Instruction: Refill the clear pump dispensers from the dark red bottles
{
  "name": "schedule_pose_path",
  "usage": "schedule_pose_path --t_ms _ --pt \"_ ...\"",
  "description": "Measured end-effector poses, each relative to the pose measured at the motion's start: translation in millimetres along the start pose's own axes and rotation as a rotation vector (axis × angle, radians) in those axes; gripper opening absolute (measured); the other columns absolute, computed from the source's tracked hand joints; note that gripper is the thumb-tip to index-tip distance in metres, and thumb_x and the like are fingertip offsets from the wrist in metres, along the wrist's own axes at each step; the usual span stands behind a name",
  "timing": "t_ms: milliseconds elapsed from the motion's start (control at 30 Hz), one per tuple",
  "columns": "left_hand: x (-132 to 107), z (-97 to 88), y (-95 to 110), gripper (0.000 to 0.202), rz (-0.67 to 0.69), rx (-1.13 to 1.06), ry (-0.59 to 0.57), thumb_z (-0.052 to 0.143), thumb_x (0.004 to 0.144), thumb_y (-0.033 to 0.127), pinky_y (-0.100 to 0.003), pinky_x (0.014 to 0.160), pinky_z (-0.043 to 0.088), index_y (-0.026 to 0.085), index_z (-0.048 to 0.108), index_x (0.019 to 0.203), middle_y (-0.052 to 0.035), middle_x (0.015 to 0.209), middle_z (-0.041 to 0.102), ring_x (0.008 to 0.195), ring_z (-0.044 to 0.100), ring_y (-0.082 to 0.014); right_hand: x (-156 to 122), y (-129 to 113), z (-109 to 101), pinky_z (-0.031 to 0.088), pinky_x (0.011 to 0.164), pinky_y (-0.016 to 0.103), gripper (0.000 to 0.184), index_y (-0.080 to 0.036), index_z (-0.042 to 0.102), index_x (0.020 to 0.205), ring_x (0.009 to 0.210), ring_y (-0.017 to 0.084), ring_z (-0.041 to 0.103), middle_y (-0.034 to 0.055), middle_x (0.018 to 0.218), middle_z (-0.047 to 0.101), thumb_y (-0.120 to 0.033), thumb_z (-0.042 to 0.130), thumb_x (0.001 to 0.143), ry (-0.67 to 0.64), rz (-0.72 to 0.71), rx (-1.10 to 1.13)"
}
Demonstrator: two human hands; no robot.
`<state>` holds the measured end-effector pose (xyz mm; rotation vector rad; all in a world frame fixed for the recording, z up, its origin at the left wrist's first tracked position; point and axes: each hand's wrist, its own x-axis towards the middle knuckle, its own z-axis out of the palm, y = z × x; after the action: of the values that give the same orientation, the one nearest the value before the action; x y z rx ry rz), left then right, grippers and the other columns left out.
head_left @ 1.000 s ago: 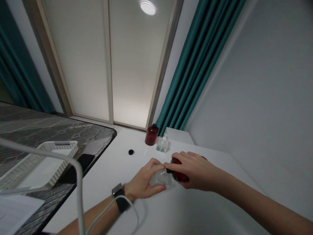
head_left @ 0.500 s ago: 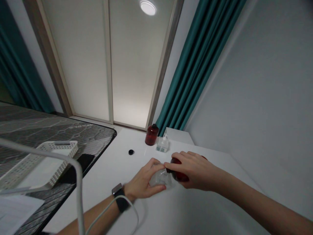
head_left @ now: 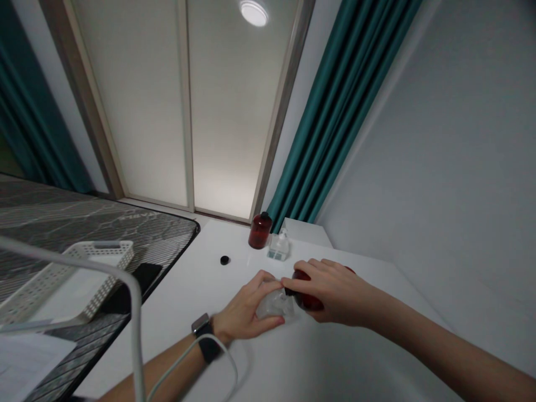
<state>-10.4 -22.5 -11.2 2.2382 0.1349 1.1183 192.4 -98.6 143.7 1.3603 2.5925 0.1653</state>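
Note:
My left hand (head_left: 254, 307) is wrapped round a clear bottle (head_left: 274, 304) standing on the white table. With my right hand (head_left: 329, 290) I grip a dark red bottle (head_left: 309, 302), tipped on its side so its black neck points left, over the clear bottle's mouth. The neck and the mouth are partly hidden by my fingers, and I cannot tell whether liquid flows. A small black cap (head_left: 224, 260) lies on the table beyond my left hand.
Farther back stand another dark red bottle (head_left: 260, 230) and a clear pump bottle (head_left: 279, 245). To the left, a white perforated basket (head_left: 104, 251) and a black flat object (head_left: 146, 276) rest on a grey striped surface. A pale cable (head_left: 136, 312) hangs across the near left.

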Motion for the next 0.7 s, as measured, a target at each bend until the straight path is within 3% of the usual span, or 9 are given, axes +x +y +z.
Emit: schedule_pose_path --t_ms 700 --pt "0.3 0.5 -0.7 0.063 -0.006 -0.004 -0.002 0.068 0.087 0.031 -0.043 0.092 0.05 0.029 0.038 0.143 -0.0099 0.118 0.049 0.109 0.052 -0.0264 0.9 0.0 -1.7 0.045 0.072 0.037 0.054 -0.034 0.05 0.132 0.091 0.027 0.061 0.0083 0.113 0.06 -0.027 0.068 0.081 -0.017 -0.007 -0.023"
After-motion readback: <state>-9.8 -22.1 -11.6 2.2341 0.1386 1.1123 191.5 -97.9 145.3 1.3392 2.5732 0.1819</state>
